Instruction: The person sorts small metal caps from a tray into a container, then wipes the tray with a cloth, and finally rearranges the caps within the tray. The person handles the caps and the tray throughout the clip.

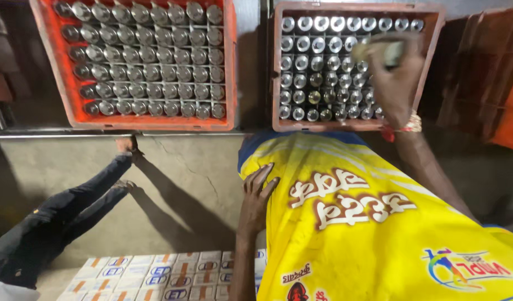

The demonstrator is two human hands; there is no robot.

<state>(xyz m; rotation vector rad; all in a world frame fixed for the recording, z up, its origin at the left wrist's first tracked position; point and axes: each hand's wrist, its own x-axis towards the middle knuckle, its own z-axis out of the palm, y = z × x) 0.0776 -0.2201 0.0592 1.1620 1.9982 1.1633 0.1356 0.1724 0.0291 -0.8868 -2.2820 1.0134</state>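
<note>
Fingers (266, 177) of left hand (257, 192) spread and laid flat on yellow printed sack (368, 234), which fills the lower right of the view. Below that hand, small white cartons (156, 276) packed edge to edge in rows. At left, dark-trousered legs (61, 223) of another person, bare feet on cracked grey floor (195, 178).

Farther out, right hand (394, 72) raised over brown crate (323, 125), red thread and bangle at the wrist. Fingers curled shut around blurred pale thing (386, 51) (likely a bottle, too smeared to tell), just above the crate's upper right cells. Beneath it, upright metal-capped bottles (318, 78) in a tight grid. Across a gap to the left, orange crate (150, 121), just as full of capped bottles.

To handle this well, probably: keep the curled grip firm, move straight up or down in line with one cell, steer clear of neighbouring caps, and keep the left palm braced on the sack for balance.
</note>
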